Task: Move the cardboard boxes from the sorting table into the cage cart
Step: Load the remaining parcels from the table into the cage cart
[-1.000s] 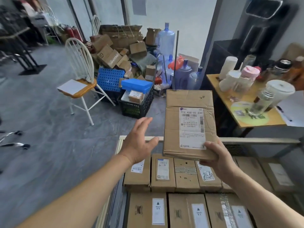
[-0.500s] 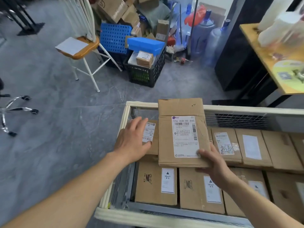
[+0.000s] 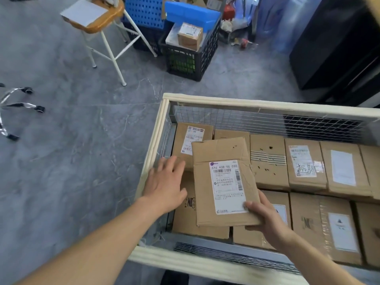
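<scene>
Head view, looking down into the cage cart [image 3: 226, 100]. Clasping the near right corner of a flat cardboard box [image 3: 205, 161] with the right grip [image 3: 267, 221], thumb on top at the edge of its white label [image 3: 226, 186]. Holding that box tilted just above the packed boxes [image 3: 267, 161] at the cart's left end. Spreading the left grip [image 3: 164, 186] released, fingers straight, just beside the box's left edge; contact below unclear. Beyond the cart, on the grey floor [image 3: 72, 151]: black crate [image 3: 185, 62], white-legged chair [image 3: 107, 19].

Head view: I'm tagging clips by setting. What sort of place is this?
Probably a small parcel-handling room: a mesh cage cart packed with labelled cardboard boxes, and a black plastic crate holding more parcels.
</scene>
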`<state>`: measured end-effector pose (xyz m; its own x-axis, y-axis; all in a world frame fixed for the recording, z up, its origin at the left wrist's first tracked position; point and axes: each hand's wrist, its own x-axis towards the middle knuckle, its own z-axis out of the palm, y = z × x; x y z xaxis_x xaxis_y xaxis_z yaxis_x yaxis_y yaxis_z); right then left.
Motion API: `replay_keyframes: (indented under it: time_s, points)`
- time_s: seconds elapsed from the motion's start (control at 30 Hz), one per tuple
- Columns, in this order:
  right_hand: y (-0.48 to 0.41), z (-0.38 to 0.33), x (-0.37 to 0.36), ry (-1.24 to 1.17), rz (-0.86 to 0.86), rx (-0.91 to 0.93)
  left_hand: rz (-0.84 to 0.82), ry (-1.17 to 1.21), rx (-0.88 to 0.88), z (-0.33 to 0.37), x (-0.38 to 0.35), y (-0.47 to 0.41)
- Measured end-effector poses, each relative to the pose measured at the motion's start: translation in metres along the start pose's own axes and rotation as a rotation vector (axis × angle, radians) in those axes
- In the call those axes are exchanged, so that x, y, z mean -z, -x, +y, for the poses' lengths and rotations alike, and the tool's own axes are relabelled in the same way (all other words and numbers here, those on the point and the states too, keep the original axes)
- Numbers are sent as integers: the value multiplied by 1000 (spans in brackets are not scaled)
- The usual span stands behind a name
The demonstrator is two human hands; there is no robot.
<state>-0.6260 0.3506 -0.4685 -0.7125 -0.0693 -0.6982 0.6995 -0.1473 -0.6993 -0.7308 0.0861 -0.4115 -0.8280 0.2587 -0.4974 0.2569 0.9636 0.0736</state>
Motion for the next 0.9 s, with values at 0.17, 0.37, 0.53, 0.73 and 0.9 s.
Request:
replay_keyframes:
  time_s: [0.17,0.37,0.53,0.73,0.9]
  points:
    - [-7,20,-2,37,-45,-58,-58,-30,2,-5,-24,-1]
    - [-13,41,5,37,-78,-132,-119,-47,-19,-4,-44,-4]
    - [-17,50,9,87,-91,-179,-176,-43,-14,-7,-56,-8]
    - [-24,56,-1,106,-143,-163,-180,15,14,-10,-75,-12]
    - [-23,57,-13,145,-204,-167,-193,44,29,-18,-87,-10]
